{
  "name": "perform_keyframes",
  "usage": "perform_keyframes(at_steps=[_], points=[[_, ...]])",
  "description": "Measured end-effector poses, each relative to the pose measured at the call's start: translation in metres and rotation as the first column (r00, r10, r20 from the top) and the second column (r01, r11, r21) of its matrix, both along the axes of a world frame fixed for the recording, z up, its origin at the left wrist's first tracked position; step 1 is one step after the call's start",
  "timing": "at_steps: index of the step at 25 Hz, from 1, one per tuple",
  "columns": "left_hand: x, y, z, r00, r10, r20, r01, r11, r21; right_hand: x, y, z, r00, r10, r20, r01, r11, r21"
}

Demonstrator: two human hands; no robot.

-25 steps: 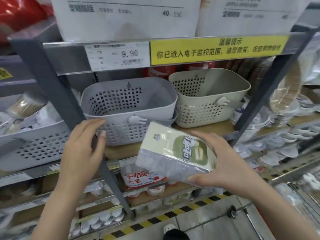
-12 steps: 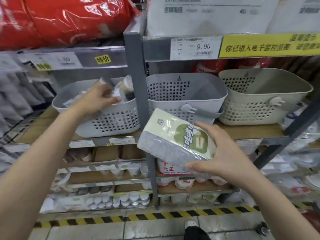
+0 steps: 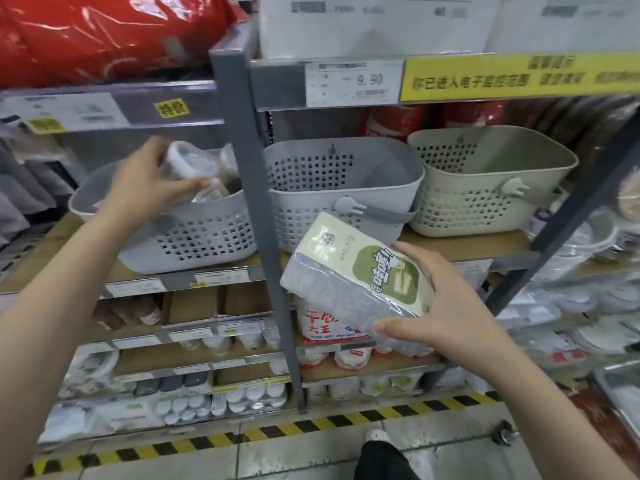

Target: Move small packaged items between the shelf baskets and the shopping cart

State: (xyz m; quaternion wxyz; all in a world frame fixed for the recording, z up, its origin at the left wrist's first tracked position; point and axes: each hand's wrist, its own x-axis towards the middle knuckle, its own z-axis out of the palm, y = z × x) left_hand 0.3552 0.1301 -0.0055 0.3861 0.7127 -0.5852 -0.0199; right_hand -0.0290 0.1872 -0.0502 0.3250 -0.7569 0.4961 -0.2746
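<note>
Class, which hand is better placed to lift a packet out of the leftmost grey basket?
Left hand: already over the leftmost grey perforated plastic basket, gripping a clear-wrapped packet. Right hand holds the cream-green pack.

The wooden shelf (image 3: 467, 245) carries two grey baskets (image 3: 194, 244) (image 3: 346, 199) and a beige basket (image 3: 491, 199).

A person's left hand (image 3: 145, 188) grips a clear-wrapped item (image 3: 190, 164) above the left grey basket (image 3: 194, 237) at the left end of a store shelf (image 3: 467, 251). The right hand (image 3: 446, 306) holds a cream-and-green pack (image 3: 356, 275), tilted, in front of the shelf's grey upright post (image 3: 256, 202). Right of the post, a second grey basket (image 3: 346, 188) and a beige basket (image 3: 491, 181) sit side by side, touching. A 9.90 price tag (image 3: 353, 83) hangs on the shelf edge above.
</note>
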Motion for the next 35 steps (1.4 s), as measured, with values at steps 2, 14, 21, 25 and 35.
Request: perform_keyframes(at_steps=[2, 14, 21, 25, 35], points=[[0.012, 0.017, -0.018, 0.993, 0.050, -0.111, -0.066, 0.987, -0.144, -0.013, 0.004, -0.004, 0.998, -0.051, 0.029, 0.050, 0.999, 0.017], [-0.294, 0.086, -0.069, 0.541, -0.345, -0.767, 0.504, 0.863, -0.033, -0.141, 0.025, -0.040, 0.889, -0.449, 0.093, 0.427, 0.885, 0.184], [-0.489, 0.053, -0.105, 0.052, -0.043, -0.998, 0.805, 0.593, 0.016, -0.280, 0.062, -0.065, 0.657, -0.747, 0.107, 0.697, 0.655, 0.292], [-0.578, 0.048, -0.122, -0.015, 0.017, -1.000, 0.904, 0.427, -0.006, -0.347, 0.085, -0.088, 0.522, -0.850, 0.068, 0.791, 0.513, 0.333], [-0.700, 0.007, -0.173, 0.102, 0.215, -0.971, 0.977, 0.160, 0.138, -0.453, 0.099, -0.145, 0.231, -0.912, 0.338, 0.619, 0.406, 0.673]])
